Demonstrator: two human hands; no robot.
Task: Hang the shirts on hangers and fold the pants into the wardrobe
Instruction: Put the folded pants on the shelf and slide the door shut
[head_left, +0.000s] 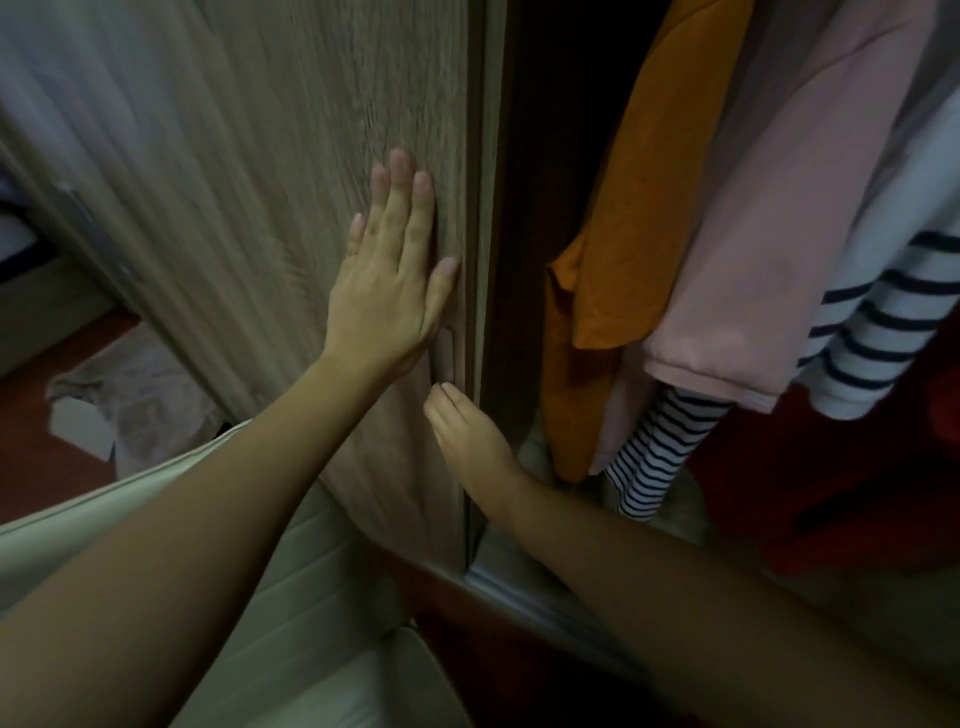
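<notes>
Wood-grain wardrobe door takes our left hand flat, fingers straight; our right hand, nearer its upright edge, touches the recessed handle, fingers unbent; shirts hang beyond that edge.

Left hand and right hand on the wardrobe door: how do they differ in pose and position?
The left hand lies flat on the wardrobe door, fingers straight and slightly spread; the right hand has its fingers together, only the tips meeting the lower end of the recessed handle. The left hand sits mostly above the handle; the right hand sits below it. Both touch the door and hold no clothing.
</notes>
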